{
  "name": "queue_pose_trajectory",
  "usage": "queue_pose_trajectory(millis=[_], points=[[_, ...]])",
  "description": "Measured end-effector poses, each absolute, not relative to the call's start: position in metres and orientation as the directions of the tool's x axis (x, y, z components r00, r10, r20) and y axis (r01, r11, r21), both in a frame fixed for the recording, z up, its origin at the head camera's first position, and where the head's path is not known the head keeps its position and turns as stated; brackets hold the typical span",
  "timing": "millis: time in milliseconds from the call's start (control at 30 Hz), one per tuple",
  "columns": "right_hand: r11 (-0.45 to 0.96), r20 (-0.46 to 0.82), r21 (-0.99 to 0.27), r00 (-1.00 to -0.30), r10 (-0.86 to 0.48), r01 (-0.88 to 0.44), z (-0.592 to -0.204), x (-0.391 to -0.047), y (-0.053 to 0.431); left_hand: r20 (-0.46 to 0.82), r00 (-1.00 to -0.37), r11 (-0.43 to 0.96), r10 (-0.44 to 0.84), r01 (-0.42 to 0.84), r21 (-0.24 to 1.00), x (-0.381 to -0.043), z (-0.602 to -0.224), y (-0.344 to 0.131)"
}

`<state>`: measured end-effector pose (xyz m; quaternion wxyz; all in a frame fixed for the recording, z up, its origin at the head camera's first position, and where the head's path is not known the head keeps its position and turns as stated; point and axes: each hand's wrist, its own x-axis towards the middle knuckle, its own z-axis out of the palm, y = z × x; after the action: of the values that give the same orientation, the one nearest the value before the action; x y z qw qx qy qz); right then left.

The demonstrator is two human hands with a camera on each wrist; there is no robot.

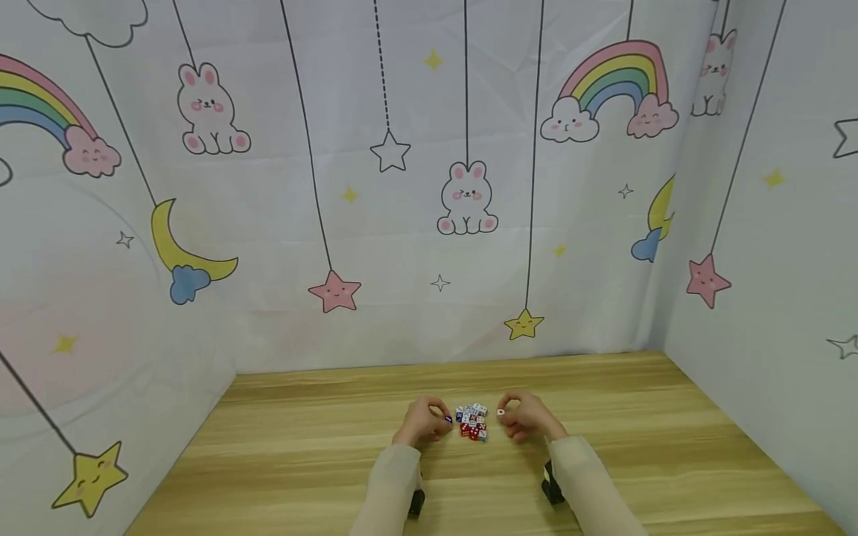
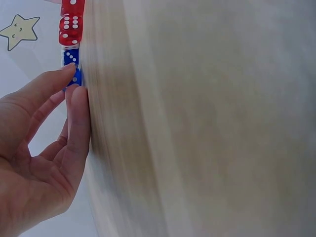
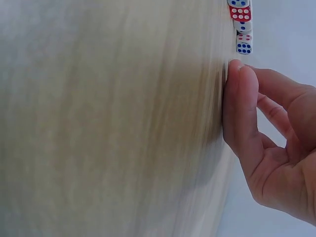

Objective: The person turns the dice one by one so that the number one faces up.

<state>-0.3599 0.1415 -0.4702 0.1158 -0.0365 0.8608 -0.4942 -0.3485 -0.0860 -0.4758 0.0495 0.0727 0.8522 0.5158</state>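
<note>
Wooden table [image 1: 281, 454], and dice [image 1: 472, 421] are clustered already; a blue die [image 1: 448, 420] is pinched by the left grip [image 1: 424, 420], a white die [image 1: 500, 412] by the right grip [image 1: 526, 418], neither released yet.

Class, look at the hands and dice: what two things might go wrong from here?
The small blue die pinched in the left hand, or the white die in the right hand, might slip. The cluster of dice sits between the hands, so a brush from either could scatter it.
</note>
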Motion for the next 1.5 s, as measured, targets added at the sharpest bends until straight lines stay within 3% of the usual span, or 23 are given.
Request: queue_pose_trajectory(millis=[667, 933, 1100, 1500], points=[[0.512, -0.146, -0.853, -0.988, -0.05, 0.1, -0.471, -0.363, 0.17, -0.001, -0.984, 0.452, 0.177, 0.081, 0.888, -0.349, -0.477, -0.086], [0.484, -0.155, -0.869, -0.985, -0.077, 0.099, -0.469, -0.364, 0.172, 0.002, -0.985, 0.459, 0.174, 0.083, 0.885, -0.349, -0.477, -0.086], [0.481, -0.059, -0.877, -0.986, -0.156, -0.023, -0.468, -0.365, 0.173, 0.0, -0.984, 0.46, 0.176, 0.082, 0.884, -0.35, -0.478, -0.085], [0.531, -0.048, -0.845, -0.981, -0.19, -0.061, -0.467, -0.363, 0.131, -0.01, -0.983, 0.447, 0.185, 0.075, 0.891, -0.351, -0.48, -0.086]])
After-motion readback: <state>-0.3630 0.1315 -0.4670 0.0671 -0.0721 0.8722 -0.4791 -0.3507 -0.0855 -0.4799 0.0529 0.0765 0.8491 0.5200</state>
